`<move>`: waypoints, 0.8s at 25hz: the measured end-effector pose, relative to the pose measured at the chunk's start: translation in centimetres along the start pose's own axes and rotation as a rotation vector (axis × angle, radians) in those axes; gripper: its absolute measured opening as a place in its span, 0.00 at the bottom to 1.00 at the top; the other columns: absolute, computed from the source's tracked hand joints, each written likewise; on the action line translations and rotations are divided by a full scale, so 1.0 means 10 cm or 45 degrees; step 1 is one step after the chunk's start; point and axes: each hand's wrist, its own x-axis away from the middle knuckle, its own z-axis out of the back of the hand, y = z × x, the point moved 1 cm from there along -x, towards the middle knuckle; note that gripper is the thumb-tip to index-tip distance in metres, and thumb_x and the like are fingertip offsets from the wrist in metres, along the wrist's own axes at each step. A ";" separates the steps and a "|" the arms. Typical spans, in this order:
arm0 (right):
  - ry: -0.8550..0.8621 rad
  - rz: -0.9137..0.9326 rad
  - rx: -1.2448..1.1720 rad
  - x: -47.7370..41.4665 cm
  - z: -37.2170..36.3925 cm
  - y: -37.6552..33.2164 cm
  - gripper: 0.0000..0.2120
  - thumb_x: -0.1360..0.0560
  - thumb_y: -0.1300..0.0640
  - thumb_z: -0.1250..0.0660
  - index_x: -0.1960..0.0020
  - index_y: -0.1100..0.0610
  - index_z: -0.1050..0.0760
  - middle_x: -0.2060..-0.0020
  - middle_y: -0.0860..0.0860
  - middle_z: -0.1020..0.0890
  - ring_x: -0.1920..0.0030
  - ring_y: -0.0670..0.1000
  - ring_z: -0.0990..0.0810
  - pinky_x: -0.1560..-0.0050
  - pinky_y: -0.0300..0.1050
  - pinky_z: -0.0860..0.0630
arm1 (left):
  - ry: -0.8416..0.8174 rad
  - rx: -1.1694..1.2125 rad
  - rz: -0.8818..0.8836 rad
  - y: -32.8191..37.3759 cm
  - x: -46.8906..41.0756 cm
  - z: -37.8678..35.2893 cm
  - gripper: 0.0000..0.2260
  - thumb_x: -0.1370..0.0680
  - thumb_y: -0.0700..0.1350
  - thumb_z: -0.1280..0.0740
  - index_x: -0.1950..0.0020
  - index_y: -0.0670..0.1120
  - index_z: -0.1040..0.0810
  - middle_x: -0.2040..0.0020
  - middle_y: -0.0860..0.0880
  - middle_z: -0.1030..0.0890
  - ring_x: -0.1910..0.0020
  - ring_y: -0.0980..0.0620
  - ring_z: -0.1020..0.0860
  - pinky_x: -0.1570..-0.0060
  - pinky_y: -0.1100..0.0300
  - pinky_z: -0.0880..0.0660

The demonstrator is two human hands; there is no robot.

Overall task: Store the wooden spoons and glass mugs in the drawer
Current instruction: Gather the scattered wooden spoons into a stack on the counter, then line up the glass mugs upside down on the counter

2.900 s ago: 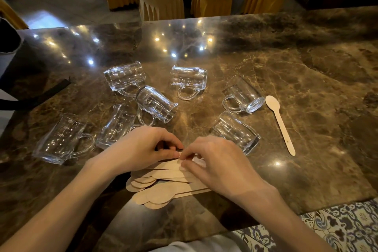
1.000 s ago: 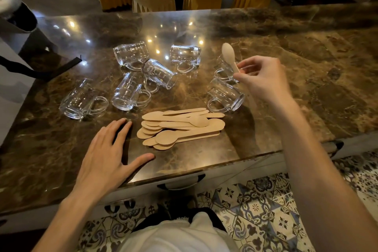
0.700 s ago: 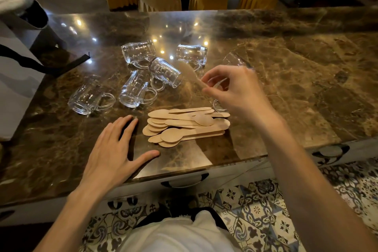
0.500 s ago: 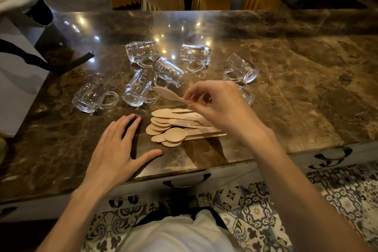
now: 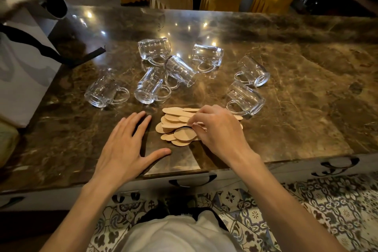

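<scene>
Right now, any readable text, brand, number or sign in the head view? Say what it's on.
No readable text anywhere in this view.
Clear glass mugs: faint raised marks on the sides, too blurred to read.
Flat wooden spoons: no print visible.
White fabric bag with black strap: grey pattern only, no letters.
Patterned floor tiles: ornament, no words.
</scene>
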 end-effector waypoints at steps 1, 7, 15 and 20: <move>-0.004 0.001 0.004 0.01 -0.02 0.01 0.07 0.26 0.55 0.32 0.49 0.49 0.18 0.53 0.47 0.18 0.52 0.50 0.23 0.51 0.45 0.28 | 0.002 0.004 0.000 0.00 0.00 0.00 0.46 0.33 0.77 0.54 0.26 0.46 0.40 0.25 0.48 0.39 0.26 0.50 0.43 0.26 0.52 0.49; -0.044 -0.003 -0.029 0.04 -0.06 0.04 0.07 0.26 0.54 0.32 0.50 0.50 0.17 0.55 0.46 0.18 0.53 0.49 0.21 0.53 0.43 0.28 | 0.013 0.026 -0.005 0.01 0.02 0.01 0.45 0.32 0.76 0.52 0.25 0.47 0.40 0.25 0.48 0.39 0.26 0.51 0.43 0.27 0.54 0.51; 0.032 -0.015 -0.080 -0.18 0.16 0.03 0.07 0.27 0.52 0.30 0.50 0.50 0.18 0.54 0.47 0.17 0.55 0.47 0.20 0.50 0.46 0.24 | 0.012 0.121 -0.007 -0.03 0.00 0.02 0.43 0.31 0.75 0.56 0.25 0.49 0.41 0.24 0.51 0.42 0.25 0.55 0.46 0.28 0.58 0.54; 0.082 -0.076 -0.084 -0.72 0.35 0.10 0.13 0.28 0.48 0.29 0.46 0.51 0.21 0.53 0.47 0.17 0.57 0.44 0.24 0.54 0.42 0.25 | 0.016 0.321 -0.009 -0.08 -0.04 0.12 0.35 0.27 0.72 0.52 0.27 0.52 0.37 0.26 0.56 0.38 0.30 0.63 0.46 0.30 0.61 0.49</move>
